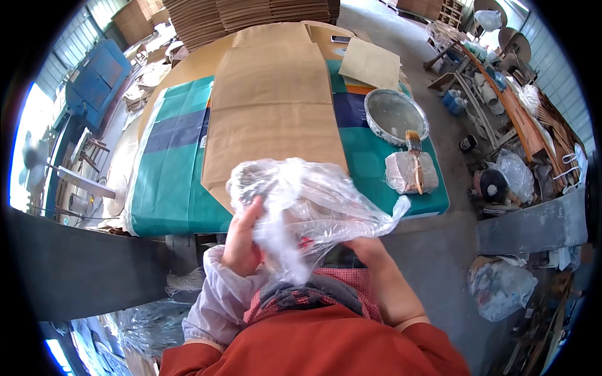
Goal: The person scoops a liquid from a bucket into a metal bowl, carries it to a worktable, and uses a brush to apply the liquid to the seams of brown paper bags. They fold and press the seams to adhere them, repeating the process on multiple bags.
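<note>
A crumpled clear plastic bag [323, 197] is held up in front of my body, over the near edge of the table. My left hand [243, 241] grips its left side with the thumb up, and a loose white sleeve cover is on that forearm. My right hand [370, 250] is under the bag's right side, touching it, its fingers hidden by the plastic. Beyond the bag lies a long sheet of brown kraft paper [273, 113] on the table. Something red shows faintly through the plastic, too unclear to name.
A round basin [396, 117] of greyish liquid stands on the table's green cover [172, 194] at the right. Nearer, a brush [415, 156] rests on a plastic-wrapped block [401, 175]. A phone [340, 39] and a pale sheet [370, 62] lie farther back. Cardboard stacks [244, 15] stand behind.
</note>
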Tool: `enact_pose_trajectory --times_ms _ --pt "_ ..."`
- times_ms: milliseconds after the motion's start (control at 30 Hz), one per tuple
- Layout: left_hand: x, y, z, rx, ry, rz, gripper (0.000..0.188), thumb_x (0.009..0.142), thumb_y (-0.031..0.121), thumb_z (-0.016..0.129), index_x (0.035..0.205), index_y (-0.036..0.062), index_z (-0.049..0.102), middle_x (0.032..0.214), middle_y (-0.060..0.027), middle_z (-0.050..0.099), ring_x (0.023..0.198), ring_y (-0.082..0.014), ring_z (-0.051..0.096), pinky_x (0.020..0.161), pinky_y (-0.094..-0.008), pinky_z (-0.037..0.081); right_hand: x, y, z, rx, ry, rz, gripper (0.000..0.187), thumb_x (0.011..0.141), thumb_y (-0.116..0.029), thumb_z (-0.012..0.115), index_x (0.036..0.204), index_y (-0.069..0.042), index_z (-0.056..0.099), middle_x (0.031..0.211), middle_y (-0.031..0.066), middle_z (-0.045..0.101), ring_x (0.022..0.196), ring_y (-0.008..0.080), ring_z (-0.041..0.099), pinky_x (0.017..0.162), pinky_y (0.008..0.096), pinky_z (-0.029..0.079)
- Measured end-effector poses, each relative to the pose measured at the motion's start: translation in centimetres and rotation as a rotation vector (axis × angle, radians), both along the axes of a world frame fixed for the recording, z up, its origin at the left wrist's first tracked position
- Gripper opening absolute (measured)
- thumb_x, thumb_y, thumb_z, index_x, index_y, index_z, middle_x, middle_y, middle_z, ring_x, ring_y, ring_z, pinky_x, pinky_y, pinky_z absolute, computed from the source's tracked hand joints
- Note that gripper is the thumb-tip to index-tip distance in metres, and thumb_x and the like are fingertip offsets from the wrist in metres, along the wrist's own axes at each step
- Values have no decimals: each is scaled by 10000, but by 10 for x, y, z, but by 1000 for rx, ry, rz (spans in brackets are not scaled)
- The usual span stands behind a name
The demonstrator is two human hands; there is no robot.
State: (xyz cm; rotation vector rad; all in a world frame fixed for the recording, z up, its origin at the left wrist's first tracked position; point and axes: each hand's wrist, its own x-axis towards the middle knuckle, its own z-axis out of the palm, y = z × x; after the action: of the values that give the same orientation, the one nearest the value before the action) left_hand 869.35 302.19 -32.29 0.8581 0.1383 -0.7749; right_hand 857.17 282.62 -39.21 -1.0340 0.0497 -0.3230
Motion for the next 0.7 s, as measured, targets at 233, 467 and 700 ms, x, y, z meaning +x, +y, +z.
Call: enact_pose_trajectory --times_ms 233,467,700 --pt "-12 2 -7 252 -369 -14 389 774 -4 477 1160 -13 518 944 -134 636 881 -227 632 793 -357 505 16 -3 42 -889 -239 -110 772 742 -132 752 1389 -45 339 1295 143 463 1123 263 522 934 357 432" --pt "-6 19 -16 627 -1416 -785 336 758 1 533 1090 -37 567 967 -247 609 904 -385 599 776 -379 480 59 -3 113 -1079 -132 415 139 794 -19 680 916 -13 612 977 76 586 762 135 578 703 267 467" --pt "-3 31 -23 376 -1657 -420 187 842 93 587 1008 12 621 900 -107 653 757 -245 598 678 -321 479 72 -5 34 394 417 593 121 873 -160 636 954 -82 593 840 2 625 735 109 603 680 266 506"
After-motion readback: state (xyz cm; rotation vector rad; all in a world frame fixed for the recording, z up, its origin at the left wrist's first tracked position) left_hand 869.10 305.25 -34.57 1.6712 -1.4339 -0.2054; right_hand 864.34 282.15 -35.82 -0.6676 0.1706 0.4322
